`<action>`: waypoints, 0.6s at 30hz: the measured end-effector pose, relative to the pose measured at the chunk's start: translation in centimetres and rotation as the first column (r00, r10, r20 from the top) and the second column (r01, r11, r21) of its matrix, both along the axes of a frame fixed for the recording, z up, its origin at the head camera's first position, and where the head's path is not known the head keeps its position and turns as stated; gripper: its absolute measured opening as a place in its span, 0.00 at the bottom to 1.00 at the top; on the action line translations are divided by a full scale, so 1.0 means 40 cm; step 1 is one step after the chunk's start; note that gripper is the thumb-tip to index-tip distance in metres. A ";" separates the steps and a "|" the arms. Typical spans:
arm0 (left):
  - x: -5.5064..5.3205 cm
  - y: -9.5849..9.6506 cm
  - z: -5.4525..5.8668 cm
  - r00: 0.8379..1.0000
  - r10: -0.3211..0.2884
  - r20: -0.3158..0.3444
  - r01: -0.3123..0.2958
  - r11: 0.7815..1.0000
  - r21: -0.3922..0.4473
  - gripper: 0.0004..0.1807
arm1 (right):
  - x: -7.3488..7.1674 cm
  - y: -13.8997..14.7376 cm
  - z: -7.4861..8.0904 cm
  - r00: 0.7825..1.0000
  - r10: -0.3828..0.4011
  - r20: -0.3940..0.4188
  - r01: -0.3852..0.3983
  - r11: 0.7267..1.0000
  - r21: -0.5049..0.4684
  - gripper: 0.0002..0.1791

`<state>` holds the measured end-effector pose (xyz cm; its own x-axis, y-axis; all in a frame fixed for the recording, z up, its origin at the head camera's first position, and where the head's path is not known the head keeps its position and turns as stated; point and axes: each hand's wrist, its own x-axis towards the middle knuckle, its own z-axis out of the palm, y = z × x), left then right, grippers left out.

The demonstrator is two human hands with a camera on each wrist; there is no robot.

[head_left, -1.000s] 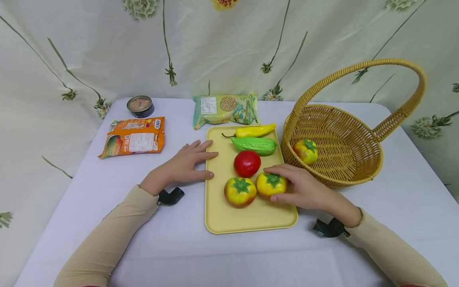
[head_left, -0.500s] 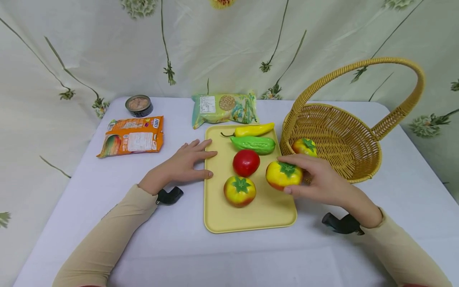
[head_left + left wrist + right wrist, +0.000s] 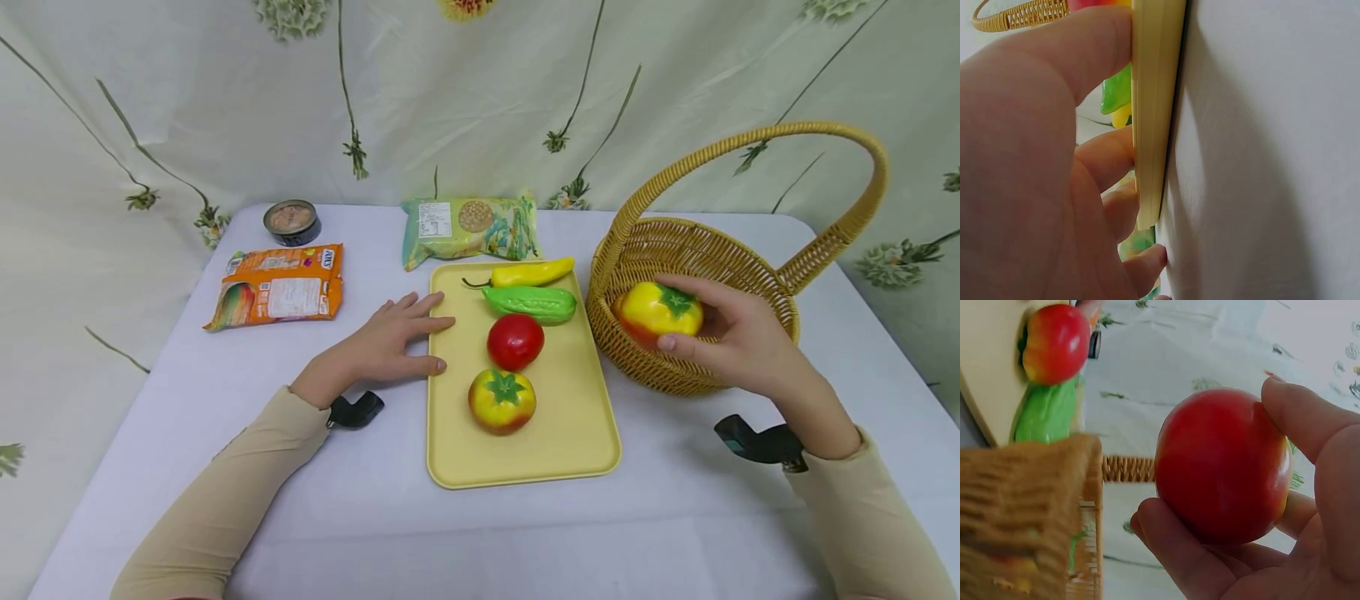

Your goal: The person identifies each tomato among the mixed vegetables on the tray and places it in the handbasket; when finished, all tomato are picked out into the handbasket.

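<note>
In the head view my right hand (image 3: 750, 342) grips a yellow-and-red toy tomato (image 3: 656, 312) with a green star-shaped top, between thumb and fingers. It is over the near left rim of the wicker basket (image 3: 720, 379). In the right wrist view the tomato's red underside (image 3: 1222, 465) faces the camera. My left hand (image 3: 382, 337) lies with fingers spread at the left rim of the yellow tray (image 3: 540, 458), fingertips touching it. On the tray are another yellow-red tomato (image 3: 502, 402), a red round fruit (image 3: 516, 342), a green bitter melon-like vegetable (image 3: 531, 305) and a yellow pepper (image 3: 532, 272).
An orange snack packet (image 3: 277, 286) and an opened can (image 3: 292, 222) stand at the back left. Behind the tray lies a green bag (image 3: 471, 228). The basket's tall handle (image 3: 795, 129) arches over it. Inside, the first tomato is mostly hidden behind the held one.
My right hand has lifted the tomato off the tray and carried it right to the basket. The left hand has stayed at the tray's left rim.
</note>
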<state>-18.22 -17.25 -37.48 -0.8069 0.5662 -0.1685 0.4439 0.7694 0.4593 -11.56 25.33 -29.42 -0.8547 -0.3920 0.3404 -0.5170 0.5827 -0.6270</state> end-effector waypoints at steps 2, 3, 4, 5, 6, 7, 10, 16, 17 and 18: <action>0.000 0.000 0.000 1.000 -0.002 -0.002 0.002 1.000 -0.001 0.38 | -0.007 0.017 0.003 0.999 -0.052 0.013 0.052 0.999 0.003 0.36; 0.000 0.000 0.000 1.000 -0.003 -0.002 0.003 1.000 -0.002 0.38 | -0.010 0.025 0.003 0.997 -0.078 0.018 0.078 0.997 0.008 0.36; 0.000 0.000 0.001 1.000 -0.003 -0.002 0.003 1.000 -0.002 0.38 | -0.015 0.034 0.004 0.995 -0.100 0.026 0.100 0.995 0.004 0.35; 0.000 0.000 0.001 1.000 -0.002 -0.001 0.002 1.000 -0.003 0.38 | -0.019 0.042 0.005 0.992 -0.122 0.037 0.122 0.993 -0.001 0.35; 0.000 -0.001 0.001 1.000 -0.002 0.000 0.002 1.000 -0.004 0.38 | -0.023 0.050 0.005 0.988 -0.145 0.053 0.145 0.989 -0.006 0.35; 0.000 -0.001 0.001 1.000 -0.003 0.000 0.003 1.000 -0.004 0.38 | -0.027 0.058 0.006 0.983 -0.170 0.065 0.171 0.985 -0.003 0.35; 0.000 0.000 0.002 1.000 -0.002 0.002 0.002 1.000 -0.003 0.38 | -0.040 0.079 0.006 0.963 -0.246 0.107 0.246 0.969 0.021 0.34; -0.001 -0.001 0.000 1.000 -0.003 -0.001 0.003 1.000 -0.001 0.38 | -0.064 0.098 0.000 0.912 -0.360 0.199 0.345 0.933 0.105 0.35; -0.001 -0.001 0.001 1.000 -0.003 -0.001 0.003 1.000 0.000 0.38 | -0.067 0.100 -0.001 0.905 -0.371 0.210 0.354 0.928 0.115 0.36; -0.002 -0.001 0.000 1.000 -0.005 -0.006 0.005 1.000 0.003 0.38 | -0.070 0.101 -0.003 0.897 -0.383 0.219 0.363 0.923 0.127 0.36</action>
